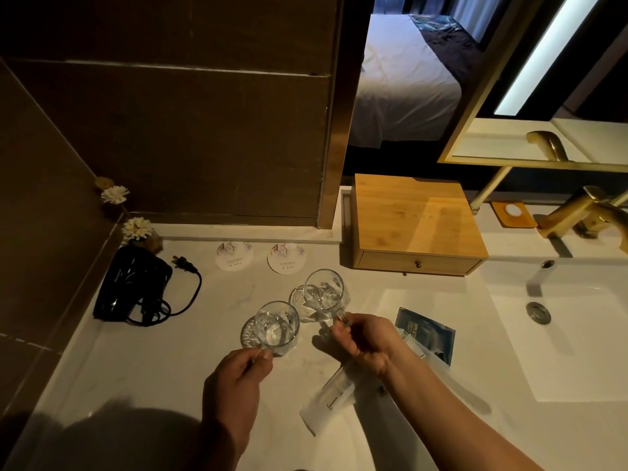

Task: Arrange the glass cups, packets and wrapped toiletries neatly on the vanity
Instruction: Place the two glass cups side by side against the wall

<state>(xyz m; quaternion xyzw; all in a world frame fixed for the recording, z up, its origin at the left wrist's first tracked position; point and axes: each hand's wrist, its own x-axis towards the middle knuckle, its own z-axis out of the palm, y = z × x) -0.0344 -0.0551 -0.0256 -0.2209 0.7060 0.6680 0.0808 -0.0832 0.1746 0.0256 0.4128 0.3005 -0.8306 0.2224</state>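
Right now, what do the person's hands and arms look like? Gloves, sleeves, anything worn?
Both are bare: no gloves, no sleeves in view. The left hand and right hand show no rings, and neither wrist carries a watch or band. Both forearms are uncovered all the way to the frame's bottom edge. Dim light hides finer detail.

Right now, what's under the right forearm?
Under the right forearm: a dark blue packet and white wrapped toiletries, lying on the vanity. The arm covers their middle parts, so their count and any print there can't be seen.
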